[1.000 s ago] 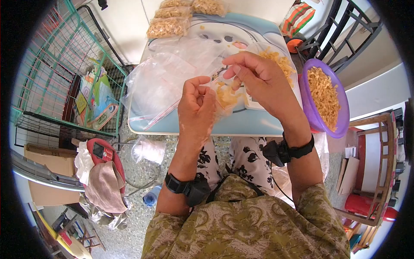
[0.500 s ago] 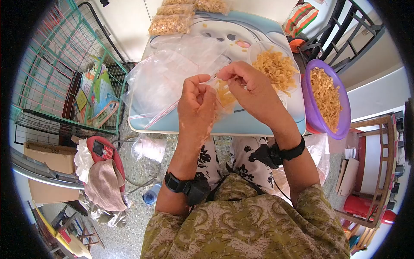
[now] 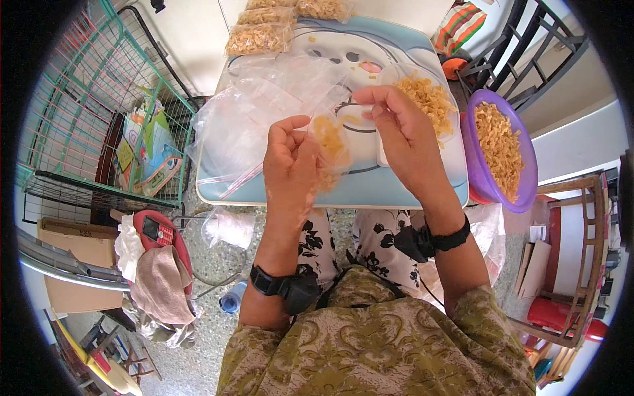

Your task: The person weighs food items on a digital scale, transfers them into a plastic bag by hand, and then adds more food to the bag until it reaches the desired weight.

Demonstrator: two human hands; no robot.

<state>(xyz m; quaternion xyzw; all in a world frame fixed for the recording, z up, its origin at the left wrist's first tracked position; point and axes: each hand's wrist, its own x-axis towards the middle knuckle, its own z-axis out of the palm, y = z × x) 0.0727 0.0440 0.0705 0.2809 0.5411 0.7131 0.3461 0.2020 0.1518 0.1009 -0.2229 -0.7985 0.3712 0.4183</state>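
Your left hand [image 3: 290, 158] grips a small clear bag [image 3: 335, 153] with yellow pieces [image 3: 326, 131] in it, above the table [image 3: 376, 188]. Your right hand [image 3: 411, 142] is at 3 o'clock from that bag, fingers curled in a narrow gap; whether they pinch anything, you cannot tell. At 2 o'clock a clear bowl [image 3: 391, 70] holds more pieces; at 3, farther out, a purple basin [image 3: 526, 158] holds a browner heap [image 3: 498, 145]. Loose bags [image 3: 241, 132] lie at 9, filled packs [image 3: 259, 39] at 11.

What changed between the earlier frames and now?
The left hand moved left with the small bag of yellow pieces; the right hand drew away to the right, widening the gap between them. Whether it let anything go is unclear. The purple basin and filled bags stayed put.
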